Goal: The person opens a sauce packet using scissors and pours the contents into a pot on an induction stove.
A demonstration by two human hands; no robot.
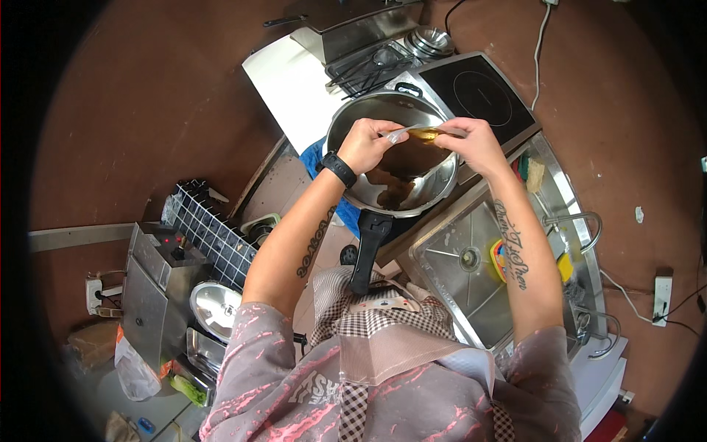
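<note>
Both my hands hold a clear plastic bag (424, 134) with brown content by its upper edge, over a wide stainless steel pressure cooker pot (353, 102). My left hand (365, 145) pinches the bag's left end. At its right end, my right hand (472, 141) grips it between thumb and fingers. Dark brown liquid or sauce (393, 193) lies on the bottom of the pot; the bag partly hides it. The pot's long black handle (371, 248) points towards my body, and a blue cloth (347, 216) shows beneath the pot.
An induction cooktop (486, 91) stands beyond the pot on the right, near stacked metal bowls (429, 41). A stainless steel sink (450, 271) with a yellow object (499, 259) lies under my right forearm. At left are a wire rack (215, 237) and a metal lid (216, 310).
</note>
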